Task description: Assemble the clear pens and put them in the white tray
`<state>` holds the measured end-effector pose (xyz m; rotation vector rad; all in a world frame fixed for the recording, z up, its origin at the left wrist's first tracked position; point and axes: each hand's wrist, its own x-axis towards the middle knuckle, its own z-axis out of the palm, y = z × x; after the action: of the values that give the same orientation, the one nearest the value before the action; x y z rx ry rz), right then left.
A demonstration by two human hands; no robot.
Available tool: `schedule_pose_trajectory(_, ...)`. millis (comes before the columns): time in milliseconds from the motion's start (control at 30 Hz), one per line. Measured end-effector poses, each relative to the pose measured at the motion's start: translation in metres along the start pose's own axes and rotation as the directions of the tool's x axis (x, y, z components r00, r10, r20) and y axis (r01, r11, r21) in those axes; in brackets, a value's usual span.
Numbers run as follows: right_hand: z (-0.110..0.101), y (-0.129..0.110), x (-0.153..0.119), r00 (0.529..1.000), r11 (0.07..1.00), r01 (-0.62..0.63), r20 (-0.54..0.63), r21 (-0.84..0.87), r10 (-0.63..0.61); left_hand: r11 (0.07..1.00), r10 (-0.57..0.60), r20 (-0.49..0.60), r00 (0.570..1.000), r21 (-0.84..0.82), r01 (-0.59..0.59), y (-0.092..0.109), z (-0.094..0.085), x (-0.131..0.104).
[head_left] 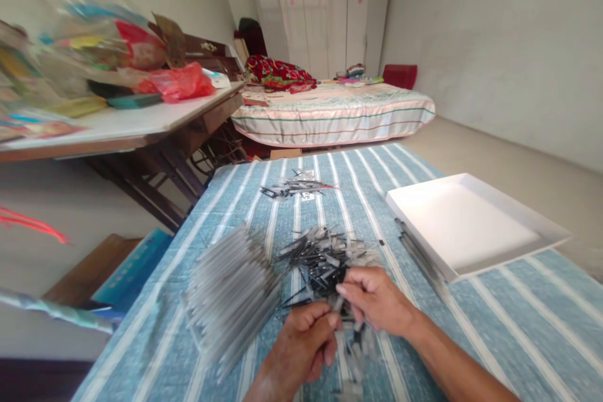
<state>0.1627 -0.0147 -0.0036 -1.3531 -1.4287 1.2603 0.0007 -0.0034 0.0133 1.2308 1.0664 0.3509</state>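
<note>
Close together at the front middle of the table, my left hand (308,339) and my right hand (377,298) both pinch a small thin greyish piece (338,303) between thumb and fingers. Its exact kind is too blurred to make out. Just beyond my fingers spreads a loose heap of small black and clear pieces (325,257). More of the clear and black bits lie under and in front of my hands, partly hidden by them. To the left of my hands rests a thick stack of long, slim grey translucent sticks (235,295), roughly lined up.
A blue striped cloth (179,301) covers the table. Farther back lies a smaller pile of thin dark pieces (301,187). At right is a shallow white box (475,226), with dark sticks (419,254) along its left side. A cluttered side table (155,122) and a bed (330,113) stand beyond.
</note>
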Motion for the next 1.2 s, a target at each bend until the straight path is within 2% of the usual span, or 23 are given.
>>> schedule_pose_trajectory(100, -0.004, 0.003, -0.002, 0.993, 0.992, -0.071, 0.098, 0.107, 0.061, 1.000, -0.016, 0.023, 1.000, -0.024, 0.017, 0.000, -0.001, -0.002)
schedule_pose_trajectory(300, -0.011, 0.008, -0.002, 0.978, 0.971, -0.029, 0.208, 0.235, -0.021, 0.999, -0.047, 0.043, 0.998, -0.025, 0.048, -0.002, -0.002, -0.003)
schedule_pose_trajectory(500, -0.013, 0.007, -0.001, 0.991, 0.994, -0.035, 0.132, 0.104, 0.021, 0.998, -0.055, 0.092, 0.994, -0.012, 0.056, -0.008, -0.006, 0.004)
schedule_pose_trajectory(700, -0.014, 0.009, 0.000, 0.977, 0.970, -0.050, 0.215, 0.239, -0.003, 0.998, -0.051, 0.080, 0.996, -0.027, 0.053, -0.006, -0.004, 0.002)
schedule_pose_trajectory(867, -0.012, 0.008, 0.000, 0.988, 0.993, -0.045, 0.154, 0.110, 0.028, 0.999, -0.043, 0.045, 0.998, -0.009, 0.044, -0.003, -0.003, -0.001)
schedule_pose_trajectory(1067, -0.013, 0.008, -0.001, 0.974, 0.972, -0.062, 0.226, 0.227, 0.009, 0.997, -0.067, 0.083, 0.994, -0.020, 0.069, -0.009, -0.005, 0.003)
schedule_pose_trajectory(1200, -0.013, 0.007, -0.001, 0.985, 0.991, -0.061, 0.169, 0.115, 0.041, 0.999, -0.042, 0.048, 0.998, -0.020, 0.043, -0.007, -0.003, 0.001)
